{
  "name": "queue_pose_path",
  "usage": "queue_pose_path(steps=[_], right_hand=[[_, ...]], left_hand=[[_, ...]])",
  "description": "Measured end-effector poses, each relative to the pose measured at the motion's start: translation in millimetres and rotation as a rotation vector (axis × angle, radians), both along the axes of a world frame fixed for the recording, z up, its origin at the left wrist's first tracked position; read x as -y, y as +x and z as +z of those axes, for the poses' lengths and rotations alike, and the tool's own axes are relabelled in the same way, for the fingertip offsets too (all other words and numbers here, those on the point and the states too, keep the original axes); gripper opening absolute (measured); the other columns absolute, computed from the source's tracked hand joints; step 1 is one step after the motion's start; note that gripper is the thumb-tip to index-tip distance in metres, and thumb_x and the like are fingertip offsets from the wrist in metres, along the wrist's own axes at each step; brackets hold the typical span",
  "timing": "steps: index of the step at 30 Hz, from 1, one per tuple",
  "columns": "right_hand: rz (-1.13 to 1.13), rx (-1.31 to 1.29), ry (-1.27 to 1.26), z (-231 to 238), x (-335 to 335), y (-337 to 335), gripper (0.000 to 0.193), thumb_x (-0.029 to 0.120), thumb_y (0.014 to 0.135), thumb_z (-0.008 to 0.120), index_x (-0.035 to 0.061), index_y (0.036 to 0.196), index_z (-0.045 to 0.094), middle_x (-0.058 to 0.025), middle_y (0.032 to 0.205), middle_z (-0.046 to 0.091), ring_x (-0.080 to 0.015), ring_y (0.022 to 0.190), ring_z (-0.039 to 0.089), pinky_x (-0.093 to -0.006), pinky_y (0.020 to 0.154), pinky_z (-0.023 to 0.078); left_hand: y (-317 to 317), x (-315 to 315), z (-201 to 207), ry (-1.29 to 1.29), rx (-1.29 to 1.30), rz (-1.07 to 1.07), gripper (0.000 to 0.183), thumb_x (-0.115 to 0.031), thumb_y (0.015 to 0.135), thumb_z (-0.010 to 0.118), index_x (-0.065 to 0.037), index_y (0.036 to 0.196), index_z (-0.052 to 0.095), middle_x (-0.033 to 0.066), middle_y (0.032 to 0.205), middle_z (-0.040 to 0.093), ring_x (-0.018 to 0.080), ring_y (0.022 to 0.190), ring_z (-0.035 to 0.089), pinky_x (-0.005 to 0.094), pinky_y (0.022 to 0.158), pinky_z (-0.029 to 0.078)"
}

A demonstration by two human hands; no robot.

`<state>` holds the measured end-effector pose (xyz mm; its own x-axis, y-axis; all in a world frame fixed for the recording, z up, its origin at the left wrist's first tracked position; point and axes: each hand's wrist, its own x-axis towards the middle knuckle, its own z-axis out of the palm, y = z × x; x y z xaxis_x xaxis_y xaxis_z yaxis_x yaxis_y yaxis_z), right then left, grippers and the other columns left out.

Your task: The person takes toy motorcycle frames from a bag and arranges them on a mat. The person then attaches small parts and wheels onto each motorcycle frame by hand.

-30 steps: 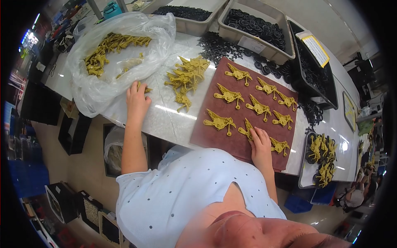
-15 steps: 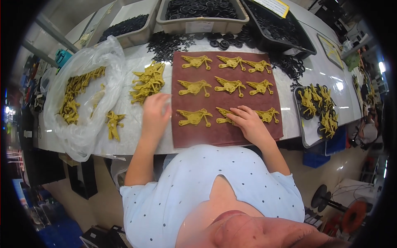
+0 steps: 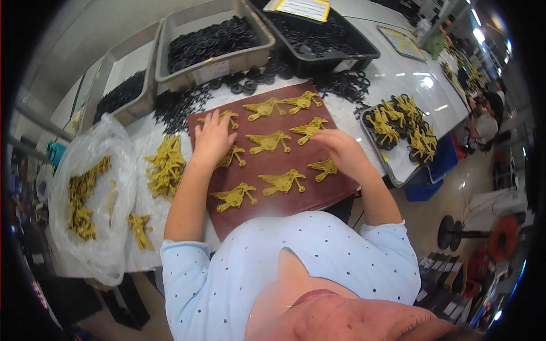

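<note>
Nine yellow parts point(image 3: 268, 142) on maroon mat point(image 3: 263, 163); my left hand point(image 3: 213, 141) spread over top-left part point(image 3: 230, 117), right hand point(image 3: 346, 152) at middle-right part point(image 3: 307, 131), can't tell if pinching.

We have a free lane over the maroon cloth mat point(image 3: 296, 158) between its middle and lower rows of long-pointed mustard-yellow parts point(image 3: 267, 142), and a narrow one over the glossy white tabletop point(image 3: 345, 116) just beyond our bare right hand point(image 3: 346, 153). Our bare left hand point(image 3: 213, 136) blocks the mat's far left, while a deep grey bin point(image 3: 242, 59) and a deep black bin point(image 3: 307, 67) wall off the far side.
</note>
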<state>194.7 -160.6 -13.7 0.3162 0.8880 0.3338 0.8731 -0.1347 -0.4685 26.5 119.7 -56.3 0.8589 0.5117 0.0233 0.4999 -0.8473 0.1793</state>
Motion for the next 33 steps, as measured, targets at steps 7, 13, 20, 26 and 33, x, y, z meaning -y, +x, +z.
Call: queue_pose_path(steps=[7, 13, 20, 26, 33], right_hand=[[-0.48, 0.023, 0.132, -32.0, -22.6, 143.5, 0.018, 0.004, 0.082, 0.057, 0.0059, 0.097, 0.068, -0.0168, 0.094, 0.065, -0.0337, 0.09, 0.061, -0.0389, 0.08, 0.049], [-0.5, 0.311, -0.023, -59.2, -75.9, 185.2, 0.036, 0.004, 0.075, 0.066, 0.0116, 0.109, 0.064, -0.0141, 0.106, 0.059, -0.0351, 0.097, 0.058, -0.0403, 0.083, 0.048], [-0.613, 0.23, -0.096, -55.8, -78.4, 182.0, 0.034, 0.007, 0.073, 0.068, 0.009, 0.106, 0.059, -0.0168, 0.104, 0.054, -0.0356, 0.096, 0.057, -0.0413, 0.081, 0.049], [-0.608, 0.208, 0.109, -61.2, -70.8, 194.1, 0.032, 0.006, 0.072, 0.07, 0.0038, 0.102, 0.06, -0.0177, 0.098, 0.058, -0.0354, 0.09, 0.059, -0.0402, 0.079, 0.049], [-0.579, 0.12, 0.204, -60.8, -64.2, 198.2, 0.017, 0.005, 0.074, 0.069, 0.0028, 0.091, 0.066, -0.0149, 0.083, 0.063, -0.032, 0.085, 0.061, -0.0373, 0.075, 0.049]], left_hand=[[-3.4, 1.6, 0.1, -0.062, -0.063, -0.061, 0.061, -0.027, 0.085, 0.063, -0.011, 0.139, 0.038, 0.0155, 0.147, 0.031, 0.0338, 0.137, 0.027, 0.0543, 0.106, 0.028], [-9.1, 6.1, 1.2, -0.009, -0.027, -0.047, 0.056, -0.024, 0.086, 0.062, -0.011, 0.137, 0.041, 0.0156, 0.145, 0.033, 0.0334, 0.136, 0.029, 0.0542, 0.107, 0.027], [17.8, 34.4, 25.4, -0.005, 0.164, -0.257, 0.053, -0.02, 0.084, 0.064, -0.006, 0.132, 0.045, 0.0164, 0.143, 0.035, 0.0325, 0.134, 0.032, 0.0521, 0.106, 0.03], [106.9, 59.7, -4.5, 0.088, 0.281, -0.504, 0.047, -0.015, 0.085, 0.061, -0.003, 0.128, 0.047, 0.018, 0.138, 0.042, 0.0327, 0.13, 0.038, 0.0474, 0.104, 0.034], [170.4, 72.2, -30.1, 0.253, 0.292, -0.445, 0.014, -0.011, 0.078, 0.055, -0.007, 0.088, 0.064, 0.0052, 0.088, 0.059, 0.0215, 0.09, 0.056, 0.0365, 0.079, 0.04]])
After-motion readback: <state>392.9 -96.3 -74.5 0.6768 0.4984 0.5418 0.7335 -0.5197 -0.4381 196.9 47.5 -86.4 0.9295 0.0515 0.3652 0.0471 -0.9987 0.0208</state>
